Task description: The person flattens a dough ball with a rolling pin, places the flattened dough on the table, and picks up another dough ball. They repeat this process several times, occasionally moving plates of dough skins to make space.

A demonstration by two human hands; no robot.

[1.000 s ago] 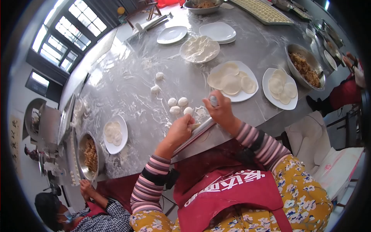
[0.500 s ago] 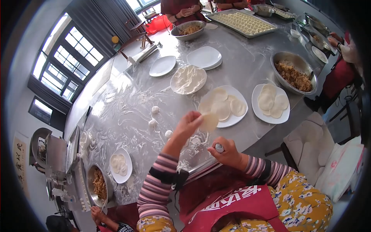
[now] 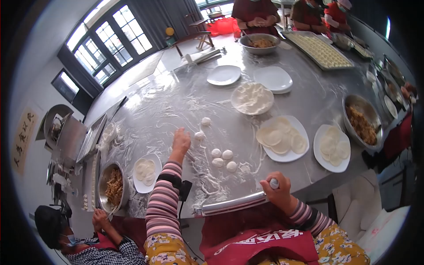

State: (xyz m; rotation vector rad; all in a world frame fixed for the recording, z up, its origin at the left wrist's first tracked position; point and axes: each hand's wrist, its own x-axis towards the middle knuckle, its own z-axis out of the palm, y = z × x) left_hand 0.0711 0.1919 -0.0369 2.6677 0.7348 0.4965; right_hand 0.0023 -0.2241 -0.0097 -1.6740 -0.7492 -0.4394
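Observation:
My left hand (image 3: 181, 143) is low over the floured tabletop, fingers reaching forward and slightly bent, nothing visible in them. Just right of it are two dough balls (image 3: 200, 135); several more (image 3: 217, 162) sit closer to me. Near the front edge, my right fist (image 3: 279, 192) grips a rolling pin (image 3: 274, 183), whose round metal end shows above the thumb; the rest is hard to make out. Beyond that hand, a white plate (image 3: 289, 155) holds thin round dough wrappers (image 3: 279, 134). A second plate of wrappers (image 3: 334, 148) lies to its right.
A heaped flour bowl (image 3: 252, 99) and white plates (image 3: 224, 75) stand farther back. Filling bowls (image 3: 114, 187) are at left, right (image 3: 363, 121) and far side. A tray of dumplings (image 3: 320, 51) lies at the back. Co-workers (image 3: 255, 20) work around the table.
My left hand has let go of a wrapper and moved left and away from the plate, toward the dough balls. My right hand still grips the rolling pin. The view has turned left.

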